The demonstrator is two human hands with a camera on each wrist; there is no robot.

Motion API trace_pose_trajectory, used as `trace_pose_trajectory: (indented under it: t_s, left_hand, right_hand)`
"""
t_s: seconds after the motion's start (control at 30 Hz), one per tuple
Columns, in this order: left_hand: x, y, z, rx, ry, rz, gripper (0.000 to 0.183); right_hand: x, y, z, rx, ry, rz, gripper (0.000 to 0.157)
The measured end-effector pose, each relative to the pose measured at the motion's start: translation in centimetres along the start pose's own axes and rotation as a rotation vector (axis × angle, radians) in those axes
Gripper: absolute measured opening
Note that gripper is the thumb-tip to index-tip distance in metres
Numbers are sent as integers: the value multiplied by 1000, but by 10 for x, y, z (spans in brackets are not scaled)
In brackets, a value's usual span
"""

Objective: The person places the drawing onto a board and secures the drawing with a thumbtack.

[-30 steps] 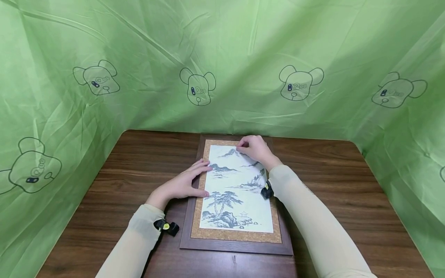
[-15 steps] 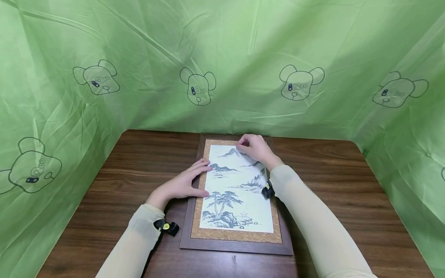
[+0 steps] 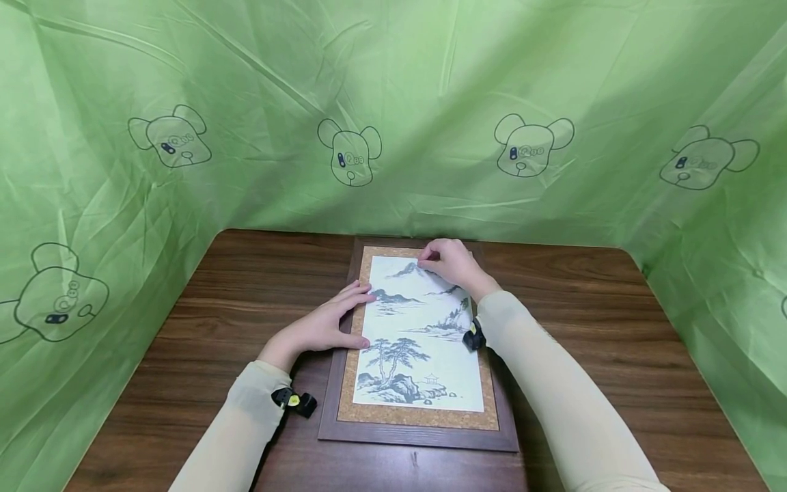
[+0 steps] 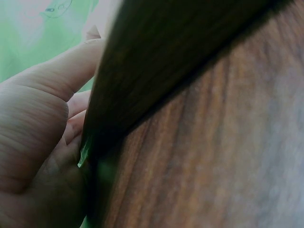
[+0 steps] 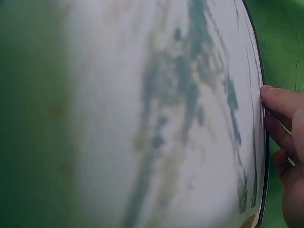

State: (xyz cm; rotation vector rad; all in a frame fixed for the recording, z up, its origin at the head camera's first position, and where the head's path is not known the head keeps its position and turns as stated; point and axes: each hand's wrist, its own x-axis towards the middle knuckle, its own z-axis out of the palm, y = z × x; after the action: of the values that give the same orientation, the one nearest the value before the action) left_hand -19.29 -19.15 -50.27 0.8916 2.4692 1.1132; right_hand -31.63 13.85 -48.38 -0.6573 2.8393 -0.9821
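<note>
A white paper (image 3: 418, 335) printed with an ink landscape lies on a cork board (image 3: 350, 410) with a dark wooden frame (image 3: 418, 437). My left hand (image 3: 328, 321) spans the board's left side, thumb and fingers spread, their tips on the paper's left edge. In the left wrist view, that hand (image 4: 42, 123) lies against the side of the frame (image 4: 142, 57). My right hand (image 3: 451, 263) bends over the paper's top edge, thumb and forefinger pinched at a small thing they hide. In the right wrist view, the right hand (image 5: 287, 128) is beyond the blurred paper (image 5: 204, 118).
The board lies on a dark wood-grain table (image 3: 584, 294), its far end close to the green cloth (image 3: 430, 198). That cloth, printed with bear heads, encloses the back and both sides. Black wrist cameras sit on the left wrist (image 3: 295, 402) and right wrist (image 3: 472, 336).
</note>
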Motion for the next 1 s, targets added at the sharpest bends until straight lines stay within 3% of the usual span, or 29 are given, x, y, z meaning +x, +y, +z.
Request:
trace_pose_trajectory:
  t_s: [0.53, 1.0]
  left_hand:
    - [0, -2, 1, 9, 2, -5, 90]
    - [0, -2, 1, 9, 2, -7, 90]
  right_hand:
    - [1, 1, -1, -11, 24, 6, 4]
    - [-2, 1, -8, -83, -73, -74, 12]
